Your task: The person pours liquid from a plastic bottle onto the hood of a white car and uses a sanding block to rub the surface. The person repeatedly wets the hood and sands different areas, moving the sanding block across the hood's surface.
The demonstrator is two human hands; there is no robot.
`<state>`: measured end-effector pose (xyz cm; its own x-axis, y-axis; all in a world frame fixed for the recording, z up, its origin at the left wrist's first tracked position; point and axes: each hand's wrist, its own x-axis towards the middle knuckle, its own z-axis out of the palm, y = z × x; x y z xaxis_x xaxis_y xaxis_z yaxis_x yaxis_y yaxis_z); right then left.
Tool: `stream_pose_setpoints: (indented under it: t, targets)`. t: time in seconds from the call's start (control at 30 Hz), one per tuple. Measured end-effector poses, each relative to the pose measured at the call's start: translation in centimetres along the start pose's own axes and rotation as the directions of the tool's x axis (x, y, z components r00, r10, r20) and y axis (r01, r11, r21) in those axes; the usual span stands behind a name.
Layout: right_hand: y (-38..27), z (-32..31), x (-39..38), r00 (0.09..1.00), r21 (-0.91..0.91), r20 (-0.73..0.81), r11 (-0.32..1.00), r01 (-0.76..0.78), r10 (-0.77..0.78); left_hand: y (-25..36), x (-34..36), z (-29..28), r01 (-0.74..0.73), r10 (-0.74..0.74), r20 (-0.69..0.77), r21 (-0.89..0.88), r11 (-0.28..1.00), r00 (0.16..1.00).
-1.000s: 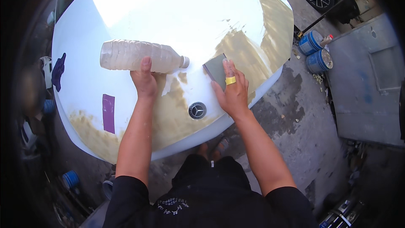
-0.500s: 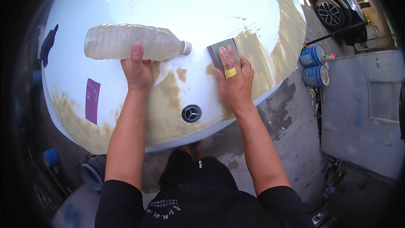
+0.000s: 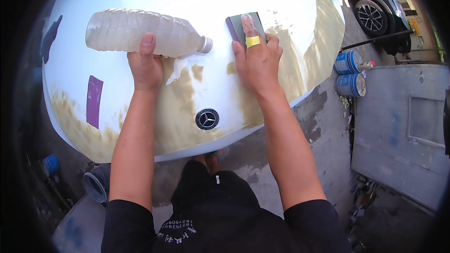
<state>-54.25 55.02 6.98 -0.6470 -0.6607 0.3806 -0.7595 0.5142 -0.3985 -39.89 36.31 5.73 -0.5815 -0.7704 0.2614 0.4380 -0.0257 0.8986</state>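
A white car panel (image 3: 220,84) with tan patches and a round emblem (image 3: 207,118) spans the upper view. My left hand (image 3: 145,68) is closed on a cloudy plastic bottle (image 3: 119,30) lying sideways, cap to the right, over the panel. My right hand (image 3: 258,61) grips a flat grey-green sanding block (image 3: 234,30) with a purple edge against the panel; one finger is wrapped, with a yellow band. A purple strip (image 3: 94,101) lies on the panel left of my left forearm, and a dark cloth (image 3: 49,40) at its far left edge.
Blue buckets (image 3: 348,62) stand right of the panel beside a grey metal sheet (image 3: 393,126). A dark car (image 3: 379,4) is at the upper right. A grey pipe (image 3: 97,182) and a blue bucket (image 3: 50,164) are at the lower left.
My right hand has slid the block upward across the panel. My left hand and the bottle appear higher and further left in the view, which has shifted somewhat.
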Motion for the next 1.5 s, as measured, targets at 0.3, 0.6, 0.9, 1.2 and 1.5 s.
stream_pose_setpoints:
  t: [0.3, 0.6, 0.9, 1.2, 1.5]
  targets:
    - [-1.8, -0.3, -8.9, 0.995, -0.006, 0.012, 0.995, 0.099, -0.099, -0.3, 0.1, -0.5, -0.003, 0.003, 0.012, 0.029, 1.0, 1.0]
    - [-1.9, -0.4, -11.3, 0.993, 0.021, 0.041, 0.994, 0.112, -0.112, 0.3, -0.4, -0.5, 0.027, -0.027, -0.004, 0.072, 0.997, 1.0]
    - [1.3, -0.3, 1.0, 0.999, -0.029, -0.028, 0.999, -0.042, 0.041, 0.3, 0.1, 0.6, 0.021, -0.024, 0.024, 0.134, 0.991, 0.999]
    - [0.4, -0.5, -9.0, 0.991, 0.035, -0.053, 0.992, 0.122, -0.12, 0.7, -0.1, -0.1, 0.039, -0.041, 0.012, 0.157, 0.987, 0.999]
    - [0.4, -0.8, -12.5, 0.997, 0.062, -0.027, 0.996, 0.067, -0.066, 0.1, -0.1, 0.0, 0.057, -0.056, -0.01, 0.171, 0.984, 0.998]
